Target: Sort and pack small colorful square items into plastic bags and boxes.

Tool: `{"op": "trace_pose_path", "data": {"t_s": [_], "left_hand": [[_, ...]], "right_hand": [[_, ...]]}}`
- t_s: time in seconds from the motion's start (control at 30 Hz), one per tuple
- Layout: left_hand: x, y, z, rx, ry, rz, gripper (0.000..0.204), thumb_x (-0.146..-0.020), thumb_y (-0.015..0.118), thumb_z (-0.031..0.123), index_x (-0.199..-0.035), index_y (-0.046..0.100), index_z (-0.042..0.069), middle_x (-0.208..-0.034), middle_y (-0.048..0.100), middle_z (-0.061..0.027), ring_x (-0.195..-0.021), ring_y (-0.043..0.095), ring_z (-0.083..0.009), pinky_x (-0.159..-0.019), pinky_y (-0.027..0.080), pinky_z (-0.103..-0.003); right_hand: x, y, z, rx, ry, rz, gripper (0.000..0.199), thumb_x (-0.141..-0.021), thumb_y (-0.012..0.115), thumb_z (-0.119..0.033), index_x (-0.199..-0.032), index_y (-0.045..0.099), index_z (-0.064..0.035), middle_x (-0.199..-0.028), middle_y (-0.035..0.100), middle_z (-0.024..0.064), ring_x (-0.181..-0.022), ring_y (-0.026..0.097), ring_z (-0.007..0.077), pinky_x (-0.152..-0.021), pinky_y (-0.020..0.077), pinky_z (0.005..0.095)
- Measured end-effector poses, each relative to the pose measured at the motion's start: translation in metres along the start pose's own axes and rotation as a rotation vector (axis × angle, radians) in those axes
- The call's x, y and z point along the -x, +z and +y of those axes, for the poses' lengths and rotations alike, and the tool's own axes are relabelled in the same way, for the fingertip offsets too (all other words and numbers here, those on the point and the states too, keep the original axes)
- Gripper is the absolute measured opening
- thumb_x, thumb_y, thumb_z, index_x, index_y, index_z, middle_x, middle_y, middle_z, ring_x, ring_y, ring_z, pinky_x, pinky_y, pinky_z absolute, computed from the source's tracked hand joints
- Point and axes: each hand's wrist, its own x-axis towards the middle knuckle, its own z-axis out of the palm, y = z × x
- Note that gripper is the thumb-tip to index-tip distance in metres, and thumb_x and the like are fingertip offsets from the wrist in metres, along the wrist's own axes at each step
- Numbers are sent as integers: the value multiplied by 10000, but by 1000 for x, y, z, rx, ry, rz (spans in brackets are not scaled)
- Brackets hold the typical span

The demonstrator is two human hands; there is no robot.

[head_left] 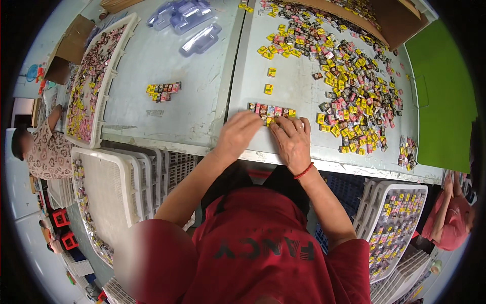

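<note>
A short, tight row of tiny boxes (271, 110) in black, pink, white and yellow lies near the table's front edge. My left hand (237, 136) is at the row's near left side, its fingers pressed together; what they hold, if anything, is hidden. Wearing a ring and a red bracelet, my right hand (292, 142) has its bent fingers against the near side of the row. A yellow tiny box (269, 121) shows at its fingertips, between the two hands. Beyond the row, two single yellow boxes, one nearer (268, 89) and one farther (272, 72), lie apart.
Loose tiny boxes (354, 96) spread over the right side, below a cardboard carton (400, 23). Left of the table seam sit a small block of boxes (163, 91) and clear plastic trays (201, 39). A white crate (109, 76) borders the left. Stacked crates (126, 190) stand below.
</note>
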Motion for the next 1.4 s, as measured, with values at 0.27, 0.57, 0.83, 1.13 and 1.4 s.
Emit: {"op": "trace_pose_path", "data": {"t_s": [0.27, 0.57, 0.83, 1.13, 1.4], "left_hand": [[-26, 0, -35, 93, -79, -105, 213, -729, 702, 61, -937, 660, 36, -947, 626, -54, -931, 570, -243, -805, 481, -343], [-22, 1, -33, 83, -86, -120, 193, -736, 706, 71, -924, 666, 46, -931, 612, -51, -925, 569, -235, -810, 469, -341], [-13, 1, -42, 104, -73, -65, 190, -713, 729, 78, -894, 678, 53, -949, 639, -37, -989, 576, -225, -826, 475, -336], [-9, 5, -48, 98, -49, -90, 147, -720, 729, 85, -859, 691, 55, -996, 655, -23, -1006, 583, -232, -851, 487, -320], [-10, -7, -33, 65, -116, -126, 475, -747, 724, 123, -1170, 551, -7, -1259, 539, -127, -1161, 516, -302, -943, 437, -390]], "right_hand": [[0, 0, -2, -9, 37, -6, 201, -798, 646, -92, -996, 671, -62, -1045, 613, 61, -980, 552, 254, -930, 379, 443], [2, -1, -1, -6, 45, -24, 211, -795, 652, -88, -1004, 673, -65, -1057, 613, 62, -998, 549, 255, -954, 372, 450], [3, 0, -3, -1, 57, -28, 216, -791, 660, -79, -1006, 674, -69, -1063, 612, 61, -999, 551, 250, -969, 366, 451], [2, 0, -3, -6, 46, -24, 215, -792, 661, -82, -1006, 674, -66, -1058, 611, 61, -1001, 548, 253, -960, 370, 450], [1, -1, 0, -57, 49, -8, 281, -789, 668, -87, -1067, 640, -60, -1068, 602, 78, -1010, 545, 255, -952, 377, 446]]}}
